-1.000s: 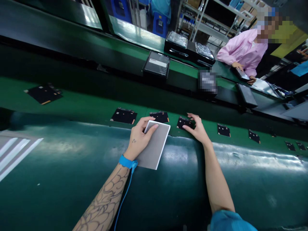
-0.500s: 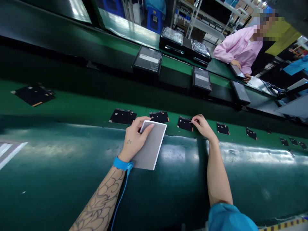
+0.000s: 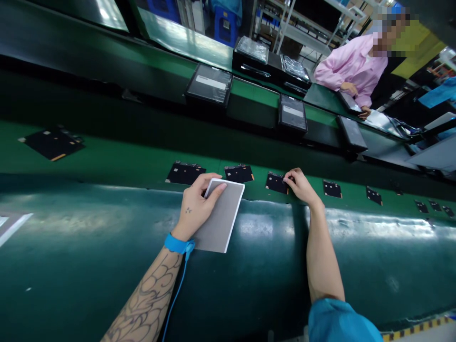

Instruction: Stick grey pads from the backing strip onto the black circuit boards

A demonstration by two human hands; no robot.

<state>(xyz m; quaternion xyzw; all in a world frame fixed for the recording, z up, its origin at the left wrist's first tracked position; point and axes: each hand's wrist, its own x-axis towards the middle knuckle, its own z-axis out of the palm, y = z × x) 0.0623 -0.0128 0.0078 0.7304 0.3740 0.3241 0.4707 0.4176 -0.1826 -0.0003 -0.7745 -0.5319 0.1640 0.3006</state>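
My left hand (image 3: pixel 199 203) is closed on a flat grey panel (image 3: pixel 223 216) with white edges. The thumb lies across its top face and the fingers go behind it. A blue wrist strap (image 3: pixel 177 244) with a coiled cord sits on that wrist. Pinched together, the fingertips of my right hand (image 3: pixel 298 185) are at the right edge of a thin black sheet (image 3: pixel 276 184) with small pale squares and an orange tab. Whether anything is between those fingertips is too small to make out. Another black sheet (image 3: pixel 239 174) lies just beyond the grey panel.
More black sheets, such as one at left (image 3: pixel 53 143) and one at right (image 3: pixel 332 189), lie along the green belt (image 3: pixel 117 164). Black trays (image 3: pixel 209 84) stand on the raised line behind. Across it, a person in pink (image 3: pixel 351 61) handles a dark flat item.
The black sheets on the belt have shifted slightly right, and the trays behind have shifted left. My hands are almost where they were, the right one still pinched at the same sheet.
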